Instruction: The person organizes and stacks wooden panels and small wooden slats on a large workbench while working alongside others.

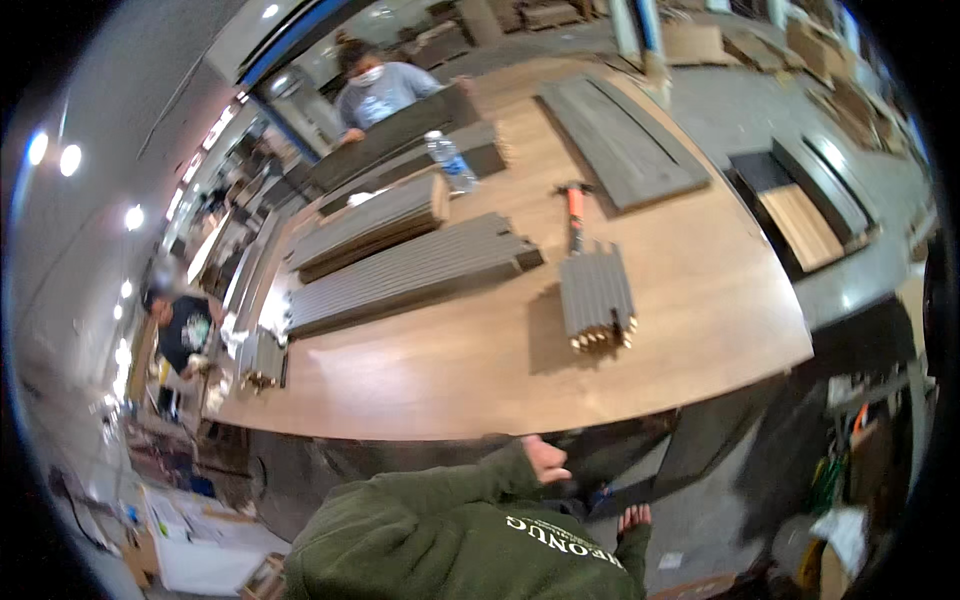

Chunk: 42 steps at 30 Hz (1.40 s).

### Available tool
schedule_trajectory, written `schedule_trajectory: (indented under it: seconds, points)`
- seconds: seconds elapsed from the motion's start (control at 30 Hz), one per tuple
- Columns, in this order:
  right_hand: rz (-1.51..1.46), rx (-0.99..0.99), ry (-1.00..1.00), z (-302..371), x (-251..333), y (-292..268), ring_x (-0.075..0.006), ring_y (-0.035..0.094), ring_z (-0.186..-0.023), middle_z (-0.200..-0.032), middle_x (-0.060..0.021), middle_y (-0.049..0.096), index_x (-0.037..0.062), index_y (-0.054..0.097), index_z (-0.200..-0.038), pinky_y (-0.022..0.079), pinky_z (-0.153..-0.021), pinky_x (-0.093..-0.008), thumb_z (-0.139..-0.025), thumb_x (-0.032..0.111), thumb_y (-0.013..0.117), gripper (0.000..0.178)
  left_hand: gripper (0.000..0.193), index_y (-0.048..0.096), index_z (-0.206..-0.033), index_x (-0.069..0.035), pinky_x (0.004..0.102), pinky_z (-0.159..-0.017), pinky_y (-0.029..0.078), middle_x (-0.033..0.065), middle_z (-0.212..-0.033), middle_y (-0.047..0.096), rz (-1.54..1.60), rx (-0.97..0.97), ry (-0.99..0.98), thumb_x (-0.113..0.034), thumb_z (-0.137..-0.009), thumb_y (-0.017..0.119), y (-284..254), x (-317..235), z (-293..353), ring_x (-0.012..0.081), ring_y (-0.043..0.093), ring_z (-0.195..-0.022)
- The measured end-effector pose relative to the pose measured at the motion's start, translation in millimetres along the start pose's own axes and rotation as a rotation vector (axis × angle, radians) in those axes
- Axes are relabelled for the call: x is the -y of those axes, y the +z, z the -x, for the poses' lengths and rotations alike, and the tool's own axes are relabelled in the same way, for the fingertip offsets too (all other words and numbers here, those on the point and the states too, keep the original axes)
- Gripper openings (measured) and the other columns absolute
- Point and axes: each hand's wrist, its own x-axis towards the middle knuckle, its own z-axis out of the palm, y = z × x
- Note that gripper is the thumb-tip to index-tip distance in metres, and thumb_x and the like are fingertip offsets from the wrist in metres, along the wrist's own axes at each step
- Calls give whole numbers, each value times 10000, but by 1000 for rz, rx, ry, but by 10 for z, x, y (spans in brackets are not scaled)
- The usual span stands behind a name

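Note:
My left hand (pixel 545 459) is beside the near edge of the wood-topped table (pixel 420 390), in front of my dark green sweatshirt. Its fingers look curled in, with nothing visible in them. Lower and to the right, my right hand (pixel 635 517) hangs by my side, fingertips apart and seemingly holding nothing. Across the tabletop from my hands lies a bundle of short grey wood strips (pixel 596 290) with pale cut ends. A hammer (pixel 575 215) with an orange and black handle lies just behind it. To their left is a long stack of grey ribbed slats (pixel 410 275).
Farther back are another slat stack (pixel 370 225), a water bottle (pixel 450 162) and a grey panel (pixel 625 140). A person (pixel 385 95) handles a dark board at the far edge; another person (pixel 185 325) stands left. Boards (pixel 805 205) lie on the floor at right.

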Motion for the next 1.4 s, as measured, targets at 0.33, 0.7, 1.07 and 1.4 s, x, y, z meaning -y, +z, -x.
schedule_trajectory:
  seconds: [0.33,0.7,1.07,1.4]
  points:
    - [181,-557,-547,-229,375,1334,-125,487,-572,-698,-4,551,176,548,-1055,392,-501,-283,-862,332,541,248,302,539,-662,-47,304,-511,415,21,-576,517,211,-1032,-913,-308,-783,629,-1496,2561,2379,110,470,-548]
    - [443,-172,-1155,481,-634,3133,-146,498,-578,-723,-47,554,48,525,-1078,459,-518,-312,-833,138,592,270,475,487,-1133,-18,418,-911,381,159,-1139,480,-321,-1142,-661,-127,-692,627,-2087,4987,3583,329,441,-1085]
    - [524,-286,-1241,1055,-989,3290,-123,463,-524,-651,-32,505,31,524,-1062,396,-454,-272,-829,162,585,274,309,557,-831,-119,407,-741,379,60,-887,504,-590,-1074,-581,-134,-545,675,-2157,5052,3499,266,491,-841]
    - [849,-173,-1520,219,-532,4767,-151,542,-646,-759,-76,567,26,533,-1010,475,-579,-285,-772,81,601,254,164,561,-740,-92,443,-627,421,92,-814,509,-622,-737,-720,-239,-681,605,-2178,5663,3276,309,528,-719]
